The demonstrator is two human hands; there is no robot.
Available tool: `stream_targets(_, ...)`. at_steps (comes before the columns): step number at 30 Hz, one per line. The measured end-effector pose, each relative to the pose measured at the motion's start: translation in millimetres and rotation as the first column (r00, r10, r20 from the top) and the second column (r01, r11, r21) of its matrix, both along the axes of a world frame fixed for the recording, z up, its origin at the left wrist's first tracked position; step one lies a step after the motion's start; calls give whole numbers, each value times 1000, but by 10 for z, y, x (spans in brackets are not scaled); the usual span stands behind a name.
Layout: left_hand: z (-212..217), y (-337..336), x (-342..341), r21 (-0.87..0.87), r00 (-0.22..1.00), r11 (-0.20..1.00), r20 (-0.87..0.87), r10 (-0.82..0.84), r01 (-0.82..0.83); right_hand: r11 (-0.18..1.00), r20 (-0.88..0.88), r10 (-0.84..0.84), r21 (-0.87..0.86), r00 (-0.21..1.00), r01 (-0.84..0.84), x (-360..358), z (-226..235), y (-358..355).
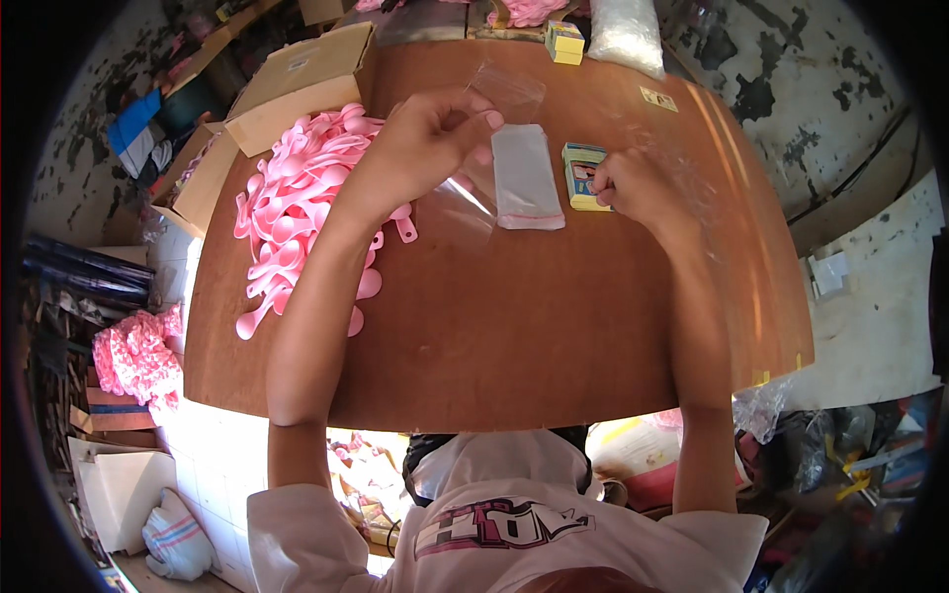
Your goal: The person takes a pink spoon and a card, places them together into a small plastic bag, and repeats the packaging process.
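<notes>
My left hand [435, 138] is closed, its thumb and fingers pinching a clear plastic bag [509, 94] above the table. More clear film [457, 212] shows below that hand; whether it is part of the same bag I cannot tell. Just right of it lies a neat stack of flat clear bags [527, 178]. My right hand [638, 188] has its fingers curled closed at the right edge of a stack of small printed cards [583, 176], gripping a card there; the fingertips are partly hidden. Left of my left forearm spreads a heap of pink plastic spoons [306, 188].
An upright cardboard box [301, 84] stands behind the spoons on the brown table [514, 336]. At the far edge are a yellow block of cards [564, 43] and a bulging clear sack [626, 38]. One loose card [658, 99] lies at the far right. Pink bundles [138, 361] sit on the floor at left.
</notes>
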State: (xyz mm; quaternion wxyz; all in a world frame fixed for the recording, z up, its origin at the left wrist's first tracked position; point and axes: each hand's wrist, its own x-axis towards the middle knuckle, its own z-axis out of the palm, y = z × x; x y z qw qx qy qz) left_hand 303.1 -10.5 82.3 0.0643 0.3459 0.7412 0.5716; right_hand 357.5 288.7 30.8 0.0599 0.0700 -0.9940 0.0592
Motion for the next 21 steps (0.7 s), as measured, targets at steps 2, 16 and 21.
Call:
stream_targets(2, -15, -27, -43, -25, 999, 999, -32, 23, -24, 999, -19, 31, 23, 999, -31, -4, 11, 43)
stream_targets(16, 83, -95, 111, -81, 989, 990, 103, -110, 118, 554, -534, 33, -694, 845, -460, 517, 1093, -657)
stream_targets(21, 34, -58, 134, 17, 961, 964, 70, -267, 267, 645, -592, -27, -626, 805, -439, 357, 918, -668)
